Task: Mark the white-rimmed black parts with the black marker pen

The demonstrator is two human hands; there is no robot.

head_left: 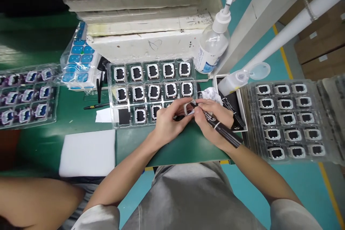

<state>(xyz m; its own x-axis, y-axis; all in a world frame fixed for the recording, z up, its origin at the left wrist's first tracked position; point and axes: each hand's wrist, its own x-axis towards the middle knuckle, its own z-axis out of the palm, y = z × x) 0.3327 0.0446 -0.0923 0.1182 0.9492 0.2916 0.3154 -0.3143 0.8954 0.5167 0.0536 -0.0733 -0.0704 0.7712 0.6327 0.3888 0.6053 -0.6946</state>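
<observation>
Near the table's front edge, the left hand (168, 124) pinches a small frame (188, 107); the right hand (212, 124) grips a black marker (222, 129), tip on it. A slip could smear ink or drop the frame onto the clear tray (114, 93).

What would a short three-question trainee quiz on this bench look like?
1. True or false: the right hand holds a black marker with its tip at the small frame.
2. Which hand pinches that frame? A) left hand B) right hand C) neither
3. Fill in: the pump bottle stands behind the middle tray, toward its ____ end.

Key: 1 true. 2 A. 3 right.
</observation>
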